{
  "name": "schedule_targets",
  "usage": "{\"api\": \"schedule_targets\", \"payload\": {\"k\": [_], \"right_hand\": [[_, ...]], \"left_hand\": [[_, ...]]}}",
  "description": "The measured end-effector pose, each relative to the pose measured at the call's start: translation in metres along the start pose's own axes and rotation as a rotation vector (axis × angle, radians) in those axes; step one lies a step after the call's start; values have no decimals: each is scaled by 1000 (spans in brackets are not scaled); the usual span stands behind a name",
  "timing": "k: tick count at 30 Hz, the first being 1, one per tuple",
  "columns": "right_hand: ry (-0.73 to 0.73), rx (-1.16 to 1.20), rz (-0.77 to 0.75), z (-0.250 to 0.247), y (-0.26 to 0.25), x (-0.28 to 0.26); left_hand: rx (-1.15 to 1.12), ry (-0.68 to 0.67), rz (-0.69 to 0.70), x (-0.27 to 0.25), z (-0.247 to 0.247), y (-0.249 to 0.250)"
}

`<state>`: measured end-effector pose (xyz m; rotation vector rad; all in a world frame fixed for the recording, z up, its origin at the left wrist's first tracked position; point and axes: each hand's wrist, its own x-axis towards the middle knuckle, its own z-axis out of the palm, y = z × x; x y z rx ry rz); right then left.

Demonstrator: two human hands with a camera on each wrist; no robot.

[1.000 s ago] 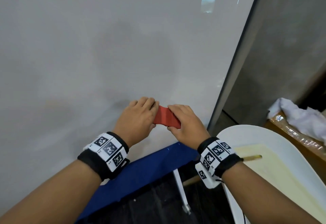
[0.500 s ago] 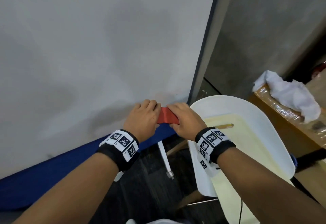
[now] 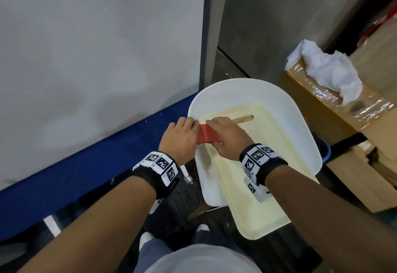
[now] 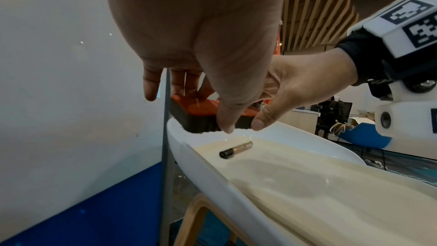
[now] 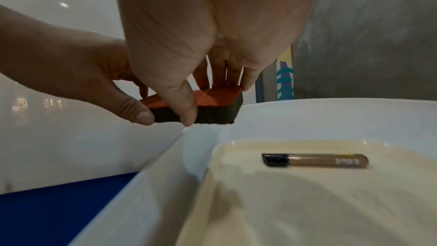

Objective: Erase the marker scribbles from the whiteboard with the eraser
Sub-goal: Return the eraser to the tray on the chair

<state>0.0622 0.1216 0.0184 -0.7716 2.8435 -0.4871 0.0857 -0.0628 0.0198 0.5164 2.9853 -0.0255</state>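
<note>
Both hands, left (image 3: 179, 138) & right (image 3: 227, 138), pinch the eraser (image 3: 207, 136): red plastic top, dark felt pad, just above white chair (image 3: 300, 126) rim w/ cream cushion (image 3: 247, 186). Glossy whiteboard (image 3: 96, 47) beside.

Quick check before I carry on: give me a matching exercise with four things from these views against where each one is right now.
Things:
1. eraser
2. marker
3. white cloth
4. whiteboard

Places:
A. on the cream tray
B. upright at the left
C. gripped by both hands over the white chair's rim
D. on the taped cardboard box

Pairs: 1-C, 2-A, 3-D, 4-B
</note>
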Motion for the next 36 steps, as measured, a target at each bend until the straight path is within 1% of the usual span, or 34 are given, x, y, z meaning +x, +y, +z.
{"api": "schedule_targets", "payload": {"k": [4, 8, 11, 16, 19, 24, 29, 34, 36], "right_hand": [[-36, 7, 44, 8, 31, -11], [-66, 21, 97, 14, 62, -18], [-88, 26, 127, 19, 86, -17], [-118, 13, 164, 30, 117, -11], [-128, 18, 173, 35, 132, -11], [-111, 41, 204, 42, 149, -11], [-136, 55, 235, 44, 150, -12], [-115, 73, 204, 45, 150, -14], [-109, 91, 217, 38, 146, -12]], "left_hand": [[-35, -42, 18, 18, 18, 27], [-73, -117, 39, 38, 33, 53], [-121, -174, 32, 57, 45, 72], [-200, -207, -11, 82, 59, 97], [-219, -199, -31, 91, 66, 108], [-269, -156, -16, 101, 75, 118], [-283, -133, -17, 104, 80, 119], [-258, -89, 10, 104, 89, 115], [-262, -62, -3, 106, 95, 114]]}}
